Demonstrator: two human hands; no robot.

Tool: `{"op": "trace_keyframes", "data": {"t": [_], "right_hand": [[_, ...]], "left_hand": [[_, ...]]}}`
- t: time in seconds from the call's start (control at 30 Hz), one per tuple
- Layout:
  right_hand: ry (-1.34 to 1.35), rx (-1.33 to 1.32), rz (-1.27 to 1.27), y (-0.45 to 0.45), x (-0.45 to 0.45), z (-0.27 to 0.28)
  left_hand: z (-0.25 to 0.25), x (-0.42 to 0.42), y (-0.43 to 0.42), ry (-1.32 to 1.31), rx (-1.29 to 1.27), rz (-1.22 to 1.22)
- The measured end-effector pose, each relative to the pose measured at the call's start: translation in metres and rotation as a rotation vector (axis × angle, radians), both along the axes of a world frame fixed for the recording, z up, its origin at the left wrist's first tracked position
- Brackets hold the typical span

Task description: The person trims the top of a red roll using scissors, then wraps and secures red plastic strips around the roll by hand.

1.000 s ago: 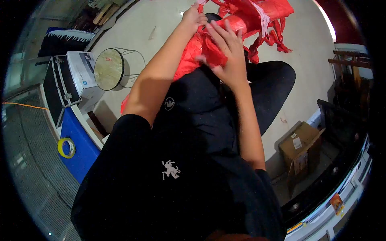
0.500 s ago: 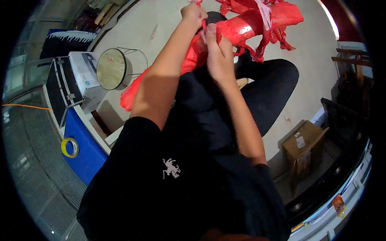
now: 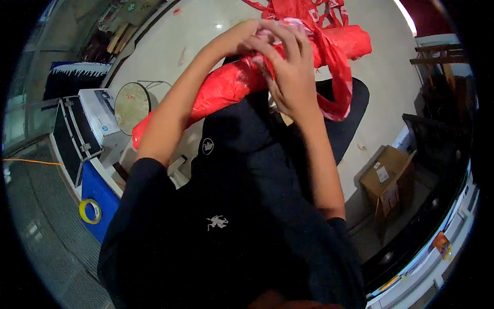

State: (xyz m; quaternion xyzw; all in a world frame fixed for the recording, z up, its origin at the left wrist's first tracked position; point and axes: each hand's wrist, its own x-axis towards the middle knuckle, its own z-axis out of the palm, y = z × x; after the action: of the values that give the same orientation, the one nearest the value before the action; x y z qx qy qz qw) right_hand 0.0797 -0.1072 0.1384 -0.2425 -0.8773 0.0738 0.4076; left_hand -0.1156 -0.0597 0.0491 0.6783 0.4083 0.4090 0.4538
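Note:
A long bundle wrapped in red plastic (image 3: 221,87) lies slantwise across my lap, its near end low on the left. Crumpled red plastic bag material (image 3: 296,10) spreads beyond it, and a loose red plastic loop (image 3: 342,82) hangs over my right thigh. My left hand (image 3: 247,37) is at the bundle's upper side by a whitish-pink bunched part; its fingertips are hidden behind my right hand. My right hand (image 3: 293,69) arches over the bundle with fingers bent and spread apart, touching the plastic. Nothing gripped shows in it.
On the left are a round-topped stool (image 3: 132,109), a white box (image 3: 98,110), a black case (image 3: 77,136) and a yellow tape roll (image 3: 90,211) on a blue surface (image 3: 103,193). An open cardboard box (image 3: 386,172) stands on the right, near dark wooden furniture (image 3: 442,56).
Both hands have come together over the bundle. My right hand has opened from a closed grip with its thumb up. The bundle has shifted left, and a plastic loop now hangs at its right.

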Motion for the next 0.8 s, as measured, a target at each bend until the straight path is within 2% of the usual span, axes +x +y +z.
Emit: {"op": "trace_keyframes", "data": {"t": [0.03, 0.07, 0.13, 0.17, 0.2, 0.27, 0.3, 0.33, 0.43, 0.47, 0.53, 0.57, 0.6, 0.67, 0.7, 0.73, 0.8], "right_hand": [[-0.061, 0.064, -0.058, 0.007, -0.001, -0.001], [-0.064, 0.062, -0.060, 0.012, -0.001, -0.003], [-0.105, -0.088, -0.002, 0.023, 0.001, -0.007], [-0.203, -0.210, 0.027, 0.027, 0.002, -0.015], [-0.203, -0.212, 0.028, 0.026, 0.000, -0.015], [-0.189, -0.362, -0.020, 0.023, -0.002, -0.015], [-0.047, -0.342, -0.011, 0.029, -0.008, -0.018], [-0.048, -0.343, -0.012, 0.033, -0.010, -0.019], [-0.011, -0.770, -0.066, 0.045, -0.013, -0.022], [-0.013, -0.770, -0.071, 0.047, -0.015, -0.023], [0.234, -0.563, -0.126, 0.044, -0.022, -0.023], [0.222, -0.570, -0.164, 0.042, -0.020, -0.022], [0.217, -0.572, -0.160, 0.042, -0.020, -0.025], [0.193, -0.570, -0.130, 0.043, -0.015, -0.029], [0.198, -0.657, -0.067, 0.038, -0.013, -0.023], [0.194, -0.656, -0.062, 0.033, -0.010, -0.015], [0.229, -0.481, 0.051, 0.022, -0.004, -0.004]], "left_hand": [[0.027, 0.003, -0.019, 0.042, 0.154, -0.113], [0.038, 0.000, -0.025, 0.039, 0.152, -0.115], [0.057, -0.006, -0.033, 0.575, -0.082, -0.249], [0.097, 0.010, -0.042, 0.729, -0.309, -0.197], [0.090, 0.006, -0.043, 0.729, -0.311, -0.197], [0.070, -0.005, -0.046, 0.437, -0.075, -0.207], [0.073, -0.006, -0.048, 0.447, 0.049, -0.201], [0.071, -0.003, -0.050, 0.446, 0.047, -0.202], [0.048, 0.013, -0.056, 0.300, -0.125, 0.024], [0.042, 0.011, -0.056, 0.297, -0.125, 0.020], [0.046, 0.010, -0.064, 0.231, -0.116, 0.152], [0.047, 0.013, -0.069, 0.063, -0.086, 0.212], [0.047, 0.009, -0.071, 0.059, -0.089, 0.217], [0.049, -0.002, -0.075, -0.214, -0.162, 0.131], [0.051, -0.006, -0.078, -0.304, -0.246, 0.100], [0.052, -0.006, -0.080, -0.307, -0.245, 0.105], [0.052, -0.005, -0.084, -0.188, -0.169, 0.237]]}}
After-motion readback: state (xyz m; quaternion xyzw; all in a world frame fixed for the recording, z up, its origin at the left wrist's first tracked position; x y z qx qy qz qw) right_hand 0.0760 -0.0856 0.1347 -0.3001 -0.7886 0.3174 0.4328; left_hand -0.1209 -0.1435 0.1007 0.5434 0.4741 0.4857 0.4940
